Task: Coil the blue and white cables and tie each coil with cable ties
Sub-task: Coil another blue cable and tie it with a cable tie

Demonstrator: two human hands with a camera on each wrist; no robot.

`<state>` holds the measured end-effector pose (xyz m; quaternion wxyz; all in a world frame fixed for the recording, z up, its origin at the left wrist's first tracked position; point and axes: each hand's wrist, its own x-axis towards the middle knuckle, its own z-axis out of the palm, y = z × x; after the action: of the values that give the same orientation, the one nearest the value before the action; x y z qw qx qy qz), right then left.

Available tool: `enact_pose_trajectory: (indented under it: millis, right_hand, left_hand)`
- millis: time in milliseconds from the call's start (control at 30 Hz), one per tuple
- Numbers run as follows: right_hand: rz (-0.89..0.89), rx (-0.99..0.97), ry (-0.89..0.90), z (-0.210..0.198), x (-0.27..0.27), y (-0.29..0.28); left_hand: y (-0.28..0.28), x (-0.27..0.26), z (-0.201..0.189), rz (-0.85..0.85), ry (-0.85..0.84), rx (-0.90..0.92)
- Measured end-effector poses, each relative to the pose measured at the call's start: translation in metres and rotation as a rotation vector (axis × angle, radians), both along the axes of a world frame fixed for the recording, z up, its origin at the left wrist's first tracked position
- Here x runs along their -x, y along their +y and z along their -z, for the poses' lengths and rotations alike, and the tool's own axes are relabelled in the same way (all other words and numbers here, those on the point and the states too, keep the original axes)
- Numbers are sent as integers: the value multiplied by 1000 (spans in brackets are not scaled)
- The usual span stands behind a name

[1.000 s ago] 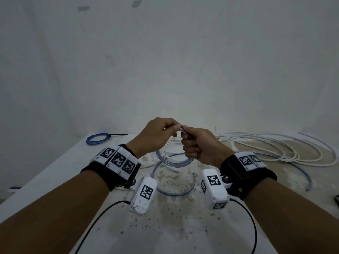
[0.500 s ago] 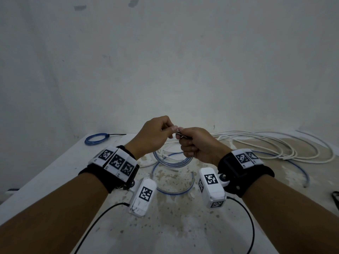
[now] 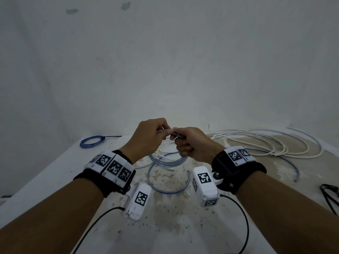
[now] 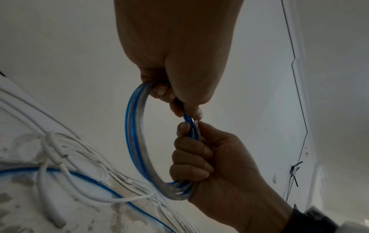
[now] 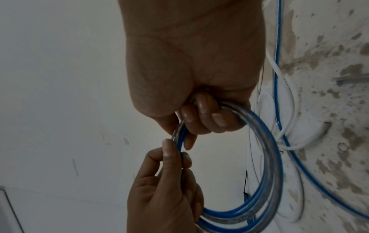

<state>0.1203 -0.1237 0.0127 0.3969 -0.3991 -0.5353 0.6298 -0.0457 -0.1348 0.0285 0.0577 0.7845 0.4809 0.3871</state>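
The right hand (image 3: 194, 143) is clenched round the blue coil (image 3: 168, 161), its fingers (image 5: 207, 116) curled through the ring and the thumb pressing the strands at the top. The left hand (image 3: 146, 138) meets it knuckle to knuckle and pinches the same strands between thumb and fingers (image 4: 187, 130), the other fingers folded around the coil's side. Seen from the right wrist, the coil (image 5: 265, 181) hangs below both hands as several turns of blue and clear-looking cable, held up off the table (image 3: 55, 173). Under the hands a loose length of blue cable (image 3: 165, 189) curves in an arc on the stained tabletop and runs off to the right. Behind and to the right, the white cable (image 3: 275, 143) lies in wide uncoiled loops. At the table's far left corner, well apart from the hands, a finished blue coil (image 3: 91, 142) lies flat with a black cable tie (image 3: 112, 137) sticking out from it
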Motion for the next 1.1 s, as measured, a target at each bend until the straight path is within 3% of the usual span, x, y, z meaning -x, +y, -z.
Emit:
enact_pose_trajectory:
  millis: [100,267,500,633,1100]
  right_hand:
    - [6,-6,35,-2,1,-3]
    - [-11,-27,-1,-1,1,-4]
    - [0,-103,-65,1,-8,-10]
    - [-17,-142,-103,5,-14,-16]
    - [73,-71,-52,18,-47,-28]
  left_hand:
    - [1,1,2,-27,-5,-41]
    - [-2,0,2,-57,-46,39]
    - [-15,-9,-3,3,-339,417]
    - [-18,-16,-8,-3,-378,557]
    - [-20,-54,1,-3,-450,546]
